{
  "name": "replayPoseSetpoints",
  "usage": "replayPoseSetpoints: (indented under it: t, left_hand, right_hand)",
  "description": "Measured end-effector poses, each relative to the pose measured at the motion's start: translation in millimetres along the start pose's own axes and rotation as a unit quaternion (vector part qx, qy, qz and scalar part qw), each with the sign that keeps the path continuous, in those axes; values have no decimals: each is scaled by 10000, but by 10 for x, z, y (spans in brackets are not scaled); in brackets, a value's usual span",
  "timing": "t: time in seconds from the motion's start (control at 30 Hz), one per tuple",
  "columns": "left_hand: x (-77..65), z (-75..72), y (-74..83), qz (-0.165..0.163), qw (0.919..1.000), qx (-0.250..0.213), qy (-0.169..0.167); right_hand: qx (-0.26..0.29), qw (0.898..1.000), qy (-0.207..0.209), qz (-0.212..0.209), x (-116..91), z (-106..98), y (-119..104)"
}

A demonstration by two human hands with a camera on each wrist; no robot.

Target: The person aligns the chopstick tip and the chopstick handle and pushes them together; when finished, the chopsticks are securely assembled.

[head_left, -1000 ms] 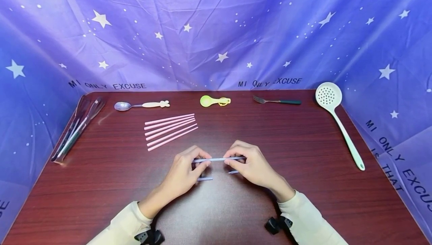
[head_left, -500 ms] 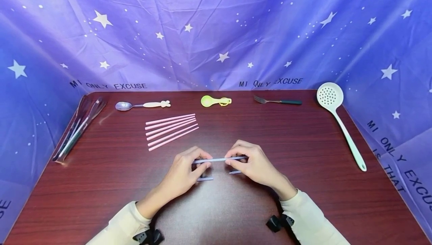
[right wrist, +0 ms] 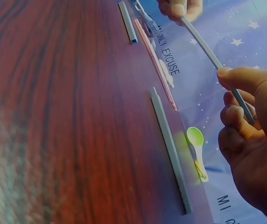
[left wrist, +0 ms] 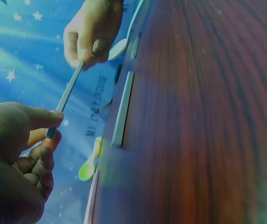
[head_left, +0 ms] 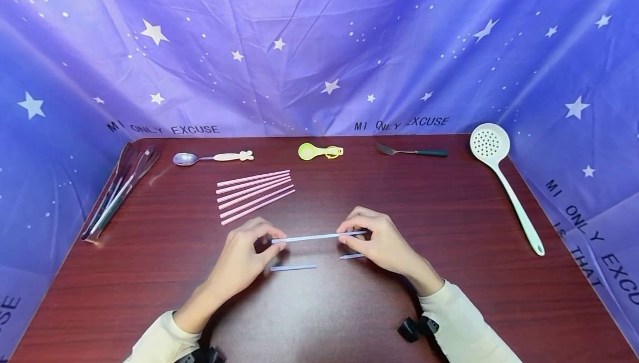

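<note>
A slim blue-grey chopstick (head_left: pixel 312 237) is held level above the table between both hands. My left hand (head_left: pixel 244 249) pinches its left end between thumb and fingers. My right hand (head_left: pixel 376 235) grips it toward the right end, which runs back under the palm in the right wrist view. Below lie two loose blue-grey half sticks: the left piece (head_left: pixel 293 267) is fully in sight, while the right piece (head_left: pixel 352 256) is partly covered by my right hand. In the right wrist view, the nearer half stick (right wrist: pixel 170 147) has a narrow connector tip.
Several pink chopsticks (head_left: pixel 255 191) lie fanned behind the left hand. Along the back edge are a spoon (head_left: pixel 214 157), a green measuring spoon (head_left: pixel 319 151) and a fork (head_left: pixel 411 150). A skimmer (head_left: pixel 506 180) lies right, and a clear pouch of utensils (head_left: pixel 117 193) left.
My left hand has slid leftward along the chopstick to its end, baring more of its length and the left half stick below. The right hand has barely moved.
</note>
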State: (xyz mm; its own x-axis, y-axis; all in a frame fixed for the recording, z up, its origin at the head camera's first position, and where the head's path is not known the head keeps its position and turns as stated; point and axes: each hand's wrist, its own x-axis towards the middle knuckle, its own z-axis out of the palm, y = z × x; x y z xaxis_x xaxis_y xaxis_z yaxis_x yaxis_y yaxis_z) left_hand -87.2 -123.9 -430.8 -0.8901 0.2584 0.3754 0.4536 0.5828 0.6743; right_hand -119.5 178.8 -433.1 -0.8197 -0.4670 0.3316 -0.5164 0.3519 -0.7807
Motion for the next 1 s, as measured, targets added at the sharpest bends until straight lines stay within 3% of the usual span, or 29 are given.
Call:
replayPoseSetpoints:
  t: [0.47, 0.77, 1.0]
  left_hand:
    - [-144, -306, -398, -460, 9960, 317, 696]
    - [-151, -368, -708, -858, 9851, 790, 1263]
    - [-163, -341, -818, -978, 9813, 1011, 1315]
  right_hand:
    - [120, 9999, 42, 61, -113, -77, 109]
    - [-40, 9999, -94, 30, -269, -141, 215]
    - [-261, 9992, -292, -18, -393, -169, 296]
